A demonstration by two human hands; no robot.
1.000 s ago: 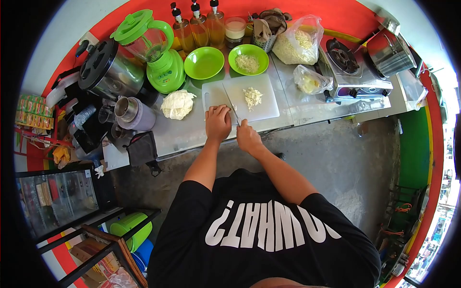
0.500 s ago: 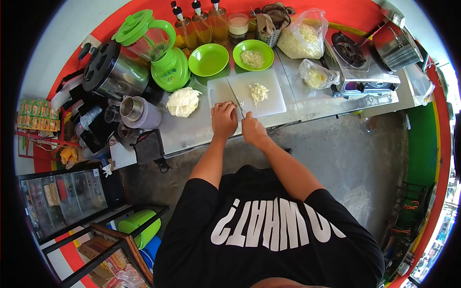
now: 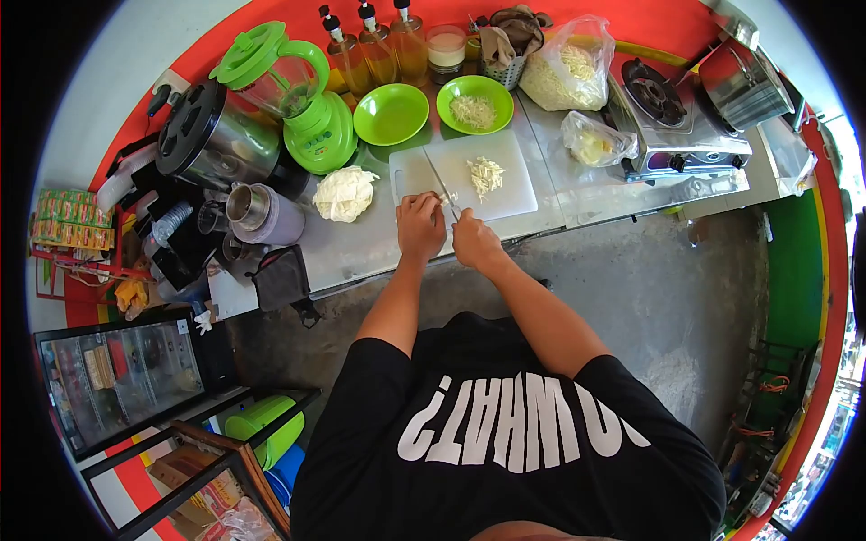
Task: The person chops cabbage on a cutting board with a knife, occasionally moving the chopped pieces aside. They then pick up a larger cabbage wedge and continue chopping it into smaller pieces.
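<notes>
Slicing cabbage (image 3: 448, 198) on board (image 3: 492, 194): your right hand (image 3: 474, 242) gripped knife (image 3: 439, 185), left hand (image 3: 420, 225) pinned it; next cut needs fingers tucked back.

white cutting board (image 3: 492, 167), pale shredded cabbage (image 3: 485, 171), bright green bowls (image 3: 391, 114), green blender (image 3: 293, 95), orange-red wall (image 3: 559, 13)

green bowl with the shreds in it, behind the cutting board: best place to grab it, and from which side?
Grip the green bowl by its near rim, from above on the cutting board side. It sits upright and open; bottles crowd the far side.
</notes>
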